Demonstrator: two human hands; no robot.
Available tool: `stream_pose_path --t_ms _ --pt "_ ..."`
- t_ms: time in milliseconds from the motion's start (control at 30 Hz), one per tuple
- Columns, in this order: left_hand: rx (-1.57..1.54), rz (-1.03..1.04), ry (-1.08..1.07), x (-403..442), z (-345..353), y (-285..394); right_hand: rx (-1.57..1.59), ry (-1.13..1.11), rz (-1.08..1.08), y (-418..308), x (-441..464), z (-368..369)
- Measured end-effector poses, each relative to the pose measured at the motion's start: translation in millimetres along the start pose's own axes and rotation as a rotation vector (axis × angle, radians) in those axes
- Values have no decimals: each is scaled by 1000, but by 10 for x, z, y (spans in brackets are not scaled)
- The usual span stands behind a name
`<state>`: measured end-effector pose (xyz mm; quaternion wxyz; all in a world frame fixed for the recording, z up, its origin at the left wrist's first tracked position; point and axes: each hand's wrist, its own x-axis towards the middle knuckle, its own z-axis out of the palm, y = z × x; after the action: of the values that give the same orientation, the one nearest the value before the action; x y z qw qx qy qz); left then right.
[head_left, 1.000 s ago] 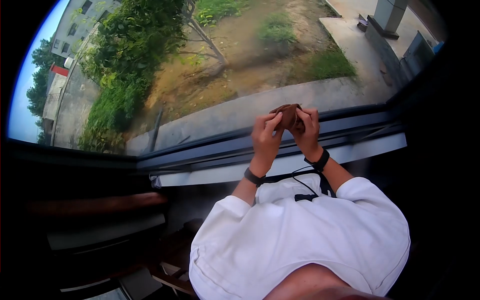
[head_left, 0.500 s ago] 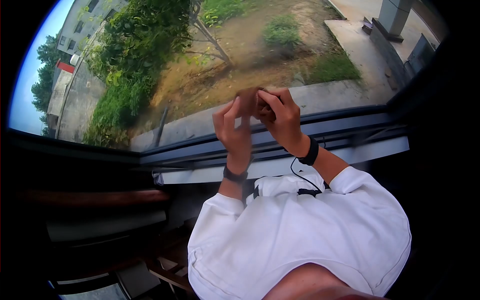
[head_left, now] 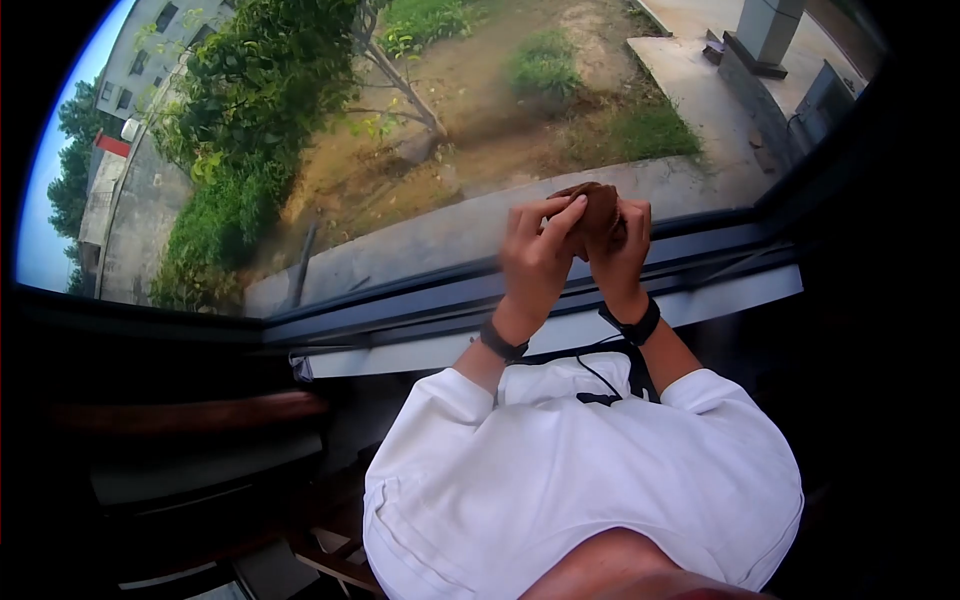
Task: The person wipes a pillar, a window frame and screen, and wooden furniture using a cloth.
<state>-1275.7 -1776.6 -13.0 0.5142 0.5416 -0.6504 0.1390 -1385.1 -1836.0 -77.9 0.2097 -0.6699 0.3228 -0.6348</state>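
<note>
Left hand (head_left: 533,247): I am pinching the brown piece (head_left: 599,208) between thumb and fingers, thumb lying on its near face.
Right hand (head_left: 624,243): I am curling fingers around its right edge; some fingertips are hiding behind it, so I am not able to tell how hard they are pressing.
Brown piece: sitting between both hands, in front of the window frame (head_left: 700,243); looking soft and folded, material uncertain.
Fold risk: edges could be springing loose if my left thumb were easing off.
Drop risk: I am seeing only fingers supporting it; with one weak grip it could be falling toward the white ledge (head_left: 420,351).
Twist risk: uneven pulling from two sides could be creasing it askew.
Cord (head_left: 597,374): hanging near the right wristband (head_left: 640,322); a wide arm swing could be snagging it.
</note>
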Motion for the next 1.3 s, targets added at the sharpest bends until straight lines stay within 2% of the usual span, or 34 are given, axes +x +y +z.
stream_pose_path --t_ms 100,267,433,700,800,967,1300 --pt "7 -53 -25 -350 33 -195 -42 -53 0 139 -296 91" --pt "102 -176 -7 -706 -185 -423 -21 -186 -7 -23 -435 281" --pt "200 -140 104 -412 -516 -385 69 -243 -77 -316 -162 419" --pt "205 -11 405 568 -933 -73 227 -87 -301 -1245 899 539" --pt "156 29 449 771 -981 -90 226 -56 -333 -1317 979 560" --pt "190 -8 319 387 -942 -256 149 -84 -275 -1148 712 577" --pt "60 -235 41 -665 -815 -712 -22 -288 -88 -411 -410 713"
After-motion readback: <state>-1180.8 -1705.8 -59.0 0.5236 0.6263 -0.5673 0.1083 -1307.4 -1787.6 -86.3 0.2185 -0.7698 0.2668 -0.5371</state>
